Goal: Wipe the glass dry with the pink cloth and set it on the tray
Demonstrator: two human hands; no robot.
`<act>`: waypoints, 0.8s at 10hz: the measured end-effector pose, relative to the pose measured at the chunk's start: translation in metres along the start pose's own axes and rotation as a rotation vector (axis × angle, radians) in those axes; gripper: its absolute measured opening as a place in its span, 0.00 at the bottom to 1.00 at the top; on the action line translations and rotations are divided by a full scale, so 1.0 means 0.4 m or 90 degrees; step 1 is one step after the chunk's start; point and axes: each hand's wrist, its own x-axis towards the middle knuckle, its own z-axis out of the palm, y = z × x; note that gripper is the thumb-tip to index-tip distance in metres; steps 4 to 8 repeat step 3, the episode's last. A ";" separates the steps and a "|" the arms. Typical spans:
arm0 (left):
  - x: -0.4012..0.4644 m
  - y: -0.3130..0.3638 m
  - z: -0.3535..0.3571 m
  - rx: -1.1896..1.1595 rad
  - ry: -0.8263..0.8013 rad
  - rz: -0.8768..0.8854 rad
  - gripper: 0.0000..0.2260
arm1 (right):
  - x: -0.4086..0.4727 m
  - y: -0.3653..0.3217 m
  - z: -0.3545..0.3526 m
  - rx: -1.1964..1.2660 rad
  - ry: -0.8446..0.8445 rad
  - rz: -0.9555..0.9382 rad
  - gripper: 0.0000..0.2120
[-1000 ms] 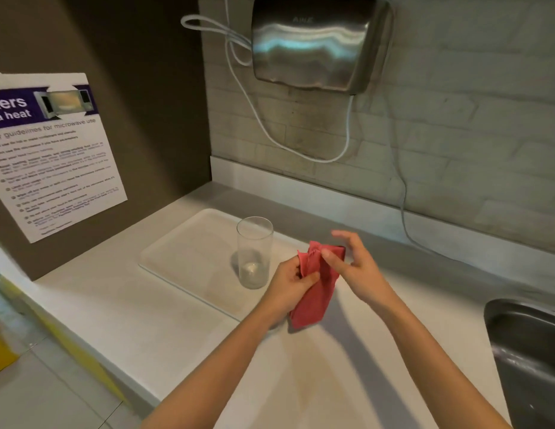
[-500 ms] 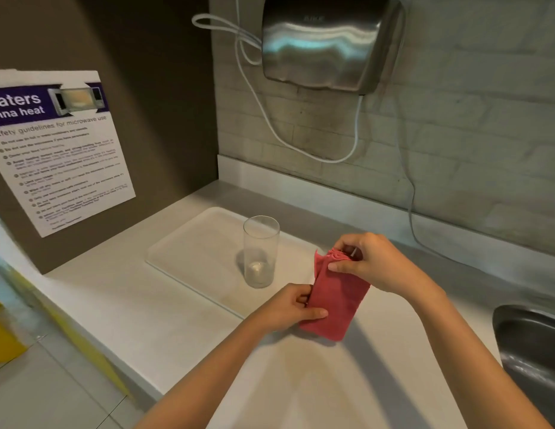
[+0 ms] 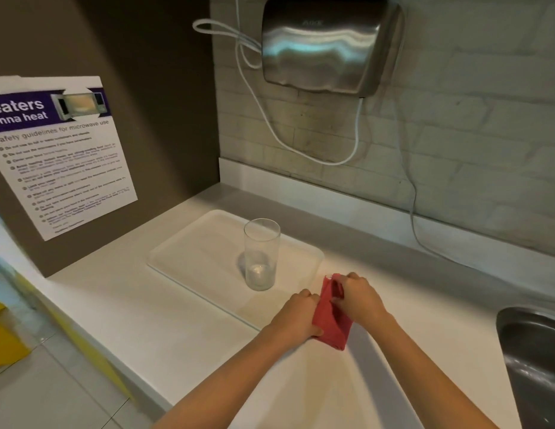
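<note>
Pink cloth (image 3: 330, 323) now lower, both hands (image 3: 360, 300) closer together.

A white poster (image 3: 58, 156) on the brown wall at left carries the only clearly readable text. Its purple banner shows, cut off by the frame edge, "eaters" above "onna heat", beside a small picture of a microwave. Beneath runs the heading "Safety guidelines for microwave use". The bulleted lines below are too blurred to read. A faint brand mark on the steel hand dryer (image 3: 327, 41) cannot be made out
</note>
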 end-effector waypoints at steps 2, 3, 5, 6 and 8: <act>-0.015 -0.009 -0.002 -0.010 0.005 0.006 0.21 | -0.016 -0.003 0.047 -0.011 -0.049 0.008 0.17; -0.026 0.002 -0.025 -0.020 0.037 0.014 0.21 | -0.014 -0.009 0.037 -0.022 -0.021 0.007 0.19; -0.026 0.002 -0.025 -0.020 0.037 0.014 0.21 | -0.014 -0.009 0.037 -0.022 -0.021 0.007 0.19; -0.026 0.002 -0.025 -0.020 0.037 0.014 0.21 | -0.014 -0.009 0.037 -0.022 -0.021 0.007 0.19; -0.026 0.002 -0.025 -0.020 0.037 0.014 0.21 | -0.014 -0.009 0.037 -0.022 -0.021 0.007 0.19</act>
